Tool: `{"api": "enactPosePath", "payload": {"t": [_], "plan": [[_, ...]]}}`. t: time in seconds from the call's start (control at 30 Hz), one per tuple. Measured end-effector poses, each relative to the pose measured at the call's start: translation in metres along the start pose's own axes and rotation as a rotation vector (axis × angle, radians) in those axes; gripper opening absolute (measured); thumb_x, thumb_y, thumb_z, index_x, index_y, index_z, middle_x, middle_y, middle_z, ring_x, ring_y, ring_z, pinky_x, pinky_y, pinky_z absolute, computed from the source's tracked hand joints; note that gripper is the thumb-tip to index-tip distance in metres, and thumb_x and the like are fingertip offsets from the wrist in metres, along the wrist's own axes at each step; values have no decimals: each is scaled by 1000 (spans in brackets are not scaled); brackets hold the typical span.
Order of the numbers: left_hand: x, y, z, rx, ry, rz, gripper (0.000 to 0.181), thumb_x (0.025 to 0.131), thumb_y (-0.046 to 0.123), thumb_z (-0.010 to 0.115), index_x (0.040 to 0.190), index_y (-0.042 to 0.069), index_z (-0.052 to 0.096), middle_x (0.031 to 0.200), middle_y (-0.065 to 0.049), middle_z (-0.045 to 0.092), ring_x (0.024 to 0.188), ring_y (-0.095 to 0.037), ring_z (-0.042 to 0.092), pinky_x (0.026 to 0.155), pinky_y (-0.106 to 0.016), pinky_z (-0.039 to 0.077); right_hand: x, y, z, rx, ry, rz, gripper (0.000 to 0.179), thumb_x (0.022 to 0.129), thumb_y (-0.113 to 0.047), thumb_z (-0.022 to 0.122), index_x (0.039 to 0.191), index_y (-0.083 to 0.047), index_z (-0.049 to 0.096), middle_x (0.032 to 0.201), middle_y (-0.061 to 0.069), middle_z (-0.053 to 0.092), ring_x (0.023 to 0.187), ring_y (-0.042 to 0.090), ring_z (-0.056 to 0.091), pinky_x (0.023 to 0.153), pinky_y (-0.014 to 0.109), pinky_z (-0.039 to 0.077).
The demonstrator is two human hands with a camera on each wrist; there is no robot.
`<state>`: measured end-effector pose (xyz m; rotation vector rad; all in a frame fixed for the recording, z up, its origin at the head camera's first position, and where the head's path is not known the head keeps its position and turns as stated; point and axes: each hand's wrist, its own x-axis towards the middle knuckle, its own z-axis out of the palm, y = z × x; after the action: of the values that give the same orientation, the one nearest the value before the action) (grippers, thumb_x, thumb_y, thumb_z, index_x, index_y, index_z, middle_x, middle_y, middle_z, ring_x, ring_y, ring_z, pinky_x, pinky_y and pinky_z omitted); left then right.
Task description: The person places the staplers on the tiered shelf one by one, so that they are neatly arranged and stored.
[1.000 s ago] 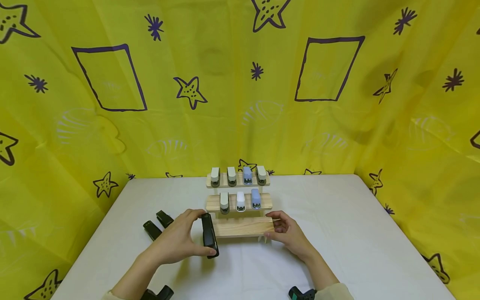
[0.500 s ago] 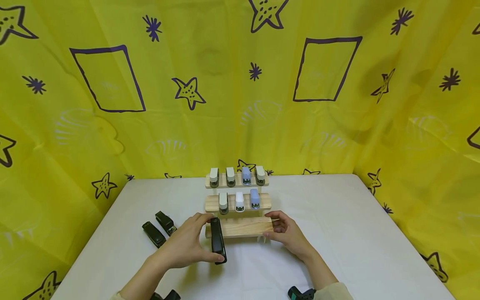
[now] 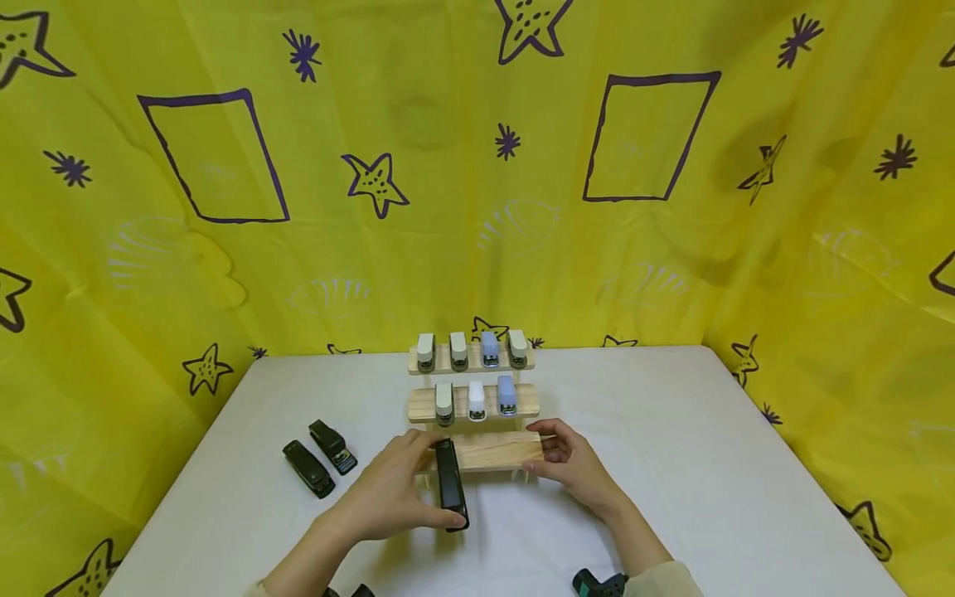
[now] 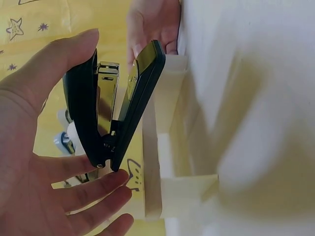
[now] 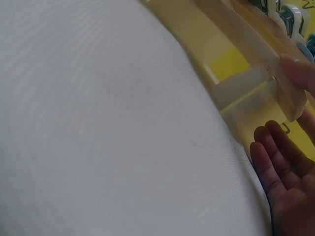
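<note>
My left hand (image 3: 391, 497) grips a black stapler (image 3: 451, 485) lengthwise, thumb at its near end and fingers at its far end. The left wrist view shows this stapler (image 4: 81, 108) with its arms spread in a V. It is in front of the left part of the lowest board (image 3: 496, 450) of a three-step wooden display rack. At that board's right end, my right hand (image 3: 578, 468) holds the rack. In the right wrist view its thumb (image 5: 297, 73) lies on the board's edge, with the other fingers (image 5: 270, 167) below.
Several small cream and blue staplers stand on the top board (image 3: 473, 365). The middle board (image 3: 531, 402) bears a cream, a white and a blue one. Two black staplers, one (image 3: 307, 468) beside the other (image 3: 333, 448), lie left on the white table. A yellow curtain (image 3: 448, 265) surrounds it.
The left hand has carried the black stapler rightward and slightly nearer, in front of the lowest board. The two black staplers on the left are now fully uncovered. My right hand stays put.
</note>
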<state>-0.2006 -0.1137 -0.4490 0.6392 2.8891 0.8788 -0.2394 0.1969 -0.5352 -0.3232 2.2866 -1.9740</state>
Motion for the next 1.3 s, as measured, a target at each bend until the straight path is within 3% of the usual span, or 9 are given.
{"api": "enactPosePath", "payload": {"t": [0.2,0.57,0.7,0.87,1.3], "plan": [[5,4,11,34,22,31,111,57,68,93,148,20,52,122,-1,60,112,-18,55,98,-49,49,1,1,0,-9,1,3,56,83,-9,85,133,-5,60,124,20,60,100,19,63,83,23,55],[10,9,24,82,41,82,106,59,67,92,145,18,55,134,1,61,119,-19,55,100,-51,48,1,0,0,-17,-12,-14,56,84,-11,85,133,-4,59,126,22,59,100,20,63,83,23,55],[13,11,29,73,49,99,108,59,68,91,147,17,54,142,-4,60,130,-25,54,106,-53,46,1,1,-1,-25,-12,-24,55,85,-11,84,133,-4,59,126,23,59,101,20,63,83,23,55],[17,14,34,50,52,96,107,61,66,91,148,19,52,150,-7,55,139,-31,50,112,-57,43,1,2,-1,-32,-15,-26,54,85,-11,84,133,-5,59,124,23,60,101,21,62,83,23,54],[24,20,45,10,25,55,109,70,73,83,158,22,42,151,-2,56,139,-30,47,110,-56,45,1,3,-1,-31,-19,-21,54,86,-11,83,134,-6,58,128,23,59,100,21,65,82,24,55]]}}
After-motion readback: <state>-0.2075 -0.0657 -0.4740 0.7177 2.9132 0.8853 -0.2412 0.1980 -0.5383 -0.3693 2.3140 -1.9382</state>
